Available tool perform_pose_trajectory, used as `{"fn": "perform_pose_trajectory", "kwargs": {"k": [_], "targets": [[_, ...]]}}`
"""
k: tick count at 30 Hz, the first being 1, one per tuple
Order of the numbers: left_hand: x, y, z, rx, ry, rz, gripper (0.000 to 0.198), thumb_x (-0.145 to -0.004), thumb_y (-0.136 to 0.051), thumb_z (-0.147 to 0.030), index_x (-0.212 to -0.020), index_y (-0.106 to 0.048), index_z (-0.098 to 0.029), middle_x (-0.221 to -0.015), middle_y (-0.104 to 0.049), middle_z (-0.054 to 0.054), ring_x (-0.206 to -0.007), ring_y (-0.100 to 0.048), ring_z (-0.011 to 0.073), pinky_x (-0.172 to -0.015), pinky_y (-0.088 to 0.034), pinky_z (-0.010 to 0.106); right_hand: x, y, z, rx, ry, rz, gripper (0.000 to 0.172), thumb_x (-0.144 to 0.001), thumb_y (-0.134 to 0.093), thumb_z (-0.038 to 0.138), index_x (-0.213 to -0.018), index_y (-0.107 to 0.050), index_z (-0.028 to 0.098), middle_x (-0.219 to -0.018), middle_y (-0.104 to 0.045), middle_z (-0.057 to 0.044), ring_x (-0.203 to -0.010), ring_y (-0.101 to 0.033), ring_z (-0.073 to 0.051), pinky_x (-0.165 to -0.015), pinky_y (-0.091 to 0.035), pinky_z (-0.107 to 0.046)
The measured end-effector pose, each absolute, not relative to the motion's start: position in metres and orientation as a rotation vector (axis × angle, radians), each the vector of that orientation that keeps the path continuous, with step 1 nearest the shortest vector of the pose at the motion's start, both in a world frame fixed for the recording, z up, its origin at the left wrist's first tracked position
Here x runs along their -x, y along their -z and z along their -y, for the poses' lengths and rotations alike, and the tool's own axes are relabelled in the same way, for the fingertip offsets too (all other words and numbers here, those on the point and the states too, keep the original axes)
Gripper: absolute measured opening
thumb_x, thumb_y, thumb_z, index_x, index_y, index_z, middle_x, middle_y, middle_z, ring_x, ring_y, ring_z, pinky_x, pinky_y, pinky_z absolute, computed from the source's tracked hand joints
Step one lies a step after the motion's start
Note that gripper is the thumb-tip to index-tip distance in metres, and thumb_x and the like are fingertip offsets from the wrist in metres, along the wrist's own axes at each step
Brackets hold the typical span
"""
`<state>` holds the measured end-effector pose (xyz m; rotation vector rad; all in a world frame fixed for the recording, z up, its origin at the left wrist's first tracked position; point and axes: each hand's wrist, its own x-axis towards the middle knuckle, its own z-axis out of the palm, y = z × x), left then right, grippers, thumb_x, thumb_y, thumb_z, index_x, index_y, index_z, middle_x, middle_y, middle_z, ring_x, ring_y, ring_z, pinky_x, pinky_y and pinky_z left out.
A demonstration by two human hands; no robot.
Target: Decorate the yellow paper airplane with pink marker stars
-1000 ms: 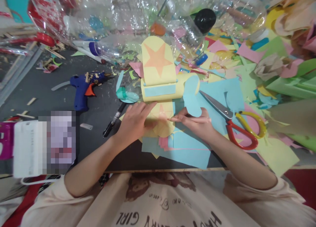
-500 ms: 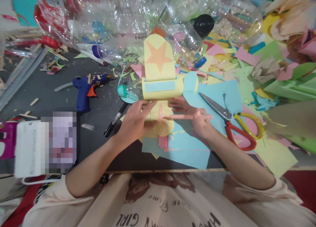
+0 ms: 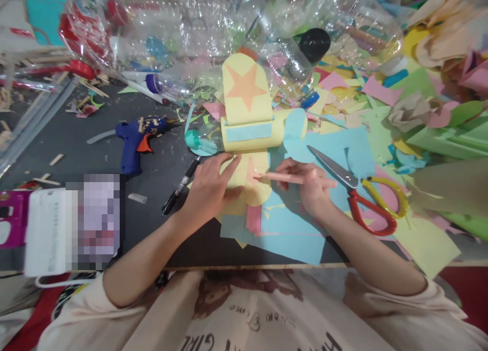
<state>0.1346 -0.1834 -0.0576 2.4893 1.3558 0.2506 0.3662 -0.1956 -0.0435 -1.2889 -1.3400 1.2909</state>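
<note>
In the middle of the frame we see a model plane: a yellow paper tube (image 3: 280,135) wrapped around a clear bottle, with an upper wing (image 3: 229,112) bearing an orange star (image 3: 247,86). Below the tube, at the centre, the lower wing (image 3: 261,196) carries a paler star (image 3: 251,169), which we seem to be colouring. To do this well, we would hold the wing flat, since the rounded body could roll, and use short, light strokes that stop at the star's edges; pressing hard might crease the paper. The upper star offers a shade to match.

Our left hand (image 3: 209,184), left of centre, is open, palm down, fingers loosely spread over the left part of the lower wing. Our right hand (image 3: 311,187), right of centre, is closed around an orange pencil (image 3: 282,177), its tip at the paler star; we cannot tell whether it touches. Scissors (image 3: 353,182) lie open to the right, and a blue glue gun (image 3: 130,145) lies left of centre.
</note>
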Motion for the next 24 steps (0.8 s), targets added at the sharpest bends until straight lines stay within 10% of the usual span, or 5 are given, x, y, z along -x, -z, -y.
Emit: {"fn": "perform_pose_trajectory", "kwargs": {"k": [8, 24], "targets": [[-0.132, 0.06, 0.184, -2.502, -0.27, -1.348, 0.055, -0.094, -0.06, -0.032, -0.146, -0.045, -0.022, -0.138, -0.055, 0.017, -0.126, -0.052, 0.0309, -0.096, -0.043, 0.042, -0.352, 0.042, 0.208, 1.399, -1.321, 1.43, 0.012, -0.081, -0.068, 0.031, -0.083, -0.07, 0.019, -0.075, -0.072, -0.002, -0.064, -0.064, -0.013, -0.058, -0.049, -0.025], [-0.13, 0.067, 0.184, -2.558, -0.4, -1.325, 0.051, -0.096, -0.058, -0.039, -0.143, -0.047, -0.021, -0.134, -0.057, 0.015, -0.122, -0.054, 0.0296, -0.092, -0.043, 0.039, -0.354, 0.045, 0.209, 1.34, -1.267, 1.647, 0.02, -0.087, -0.059, 0.033, -0.077, -0.067, 0.018, -0.067, -0.067, -0.001, -0.056, -0.055, -0.01, -0.05, -0.04, -0.023]]}}
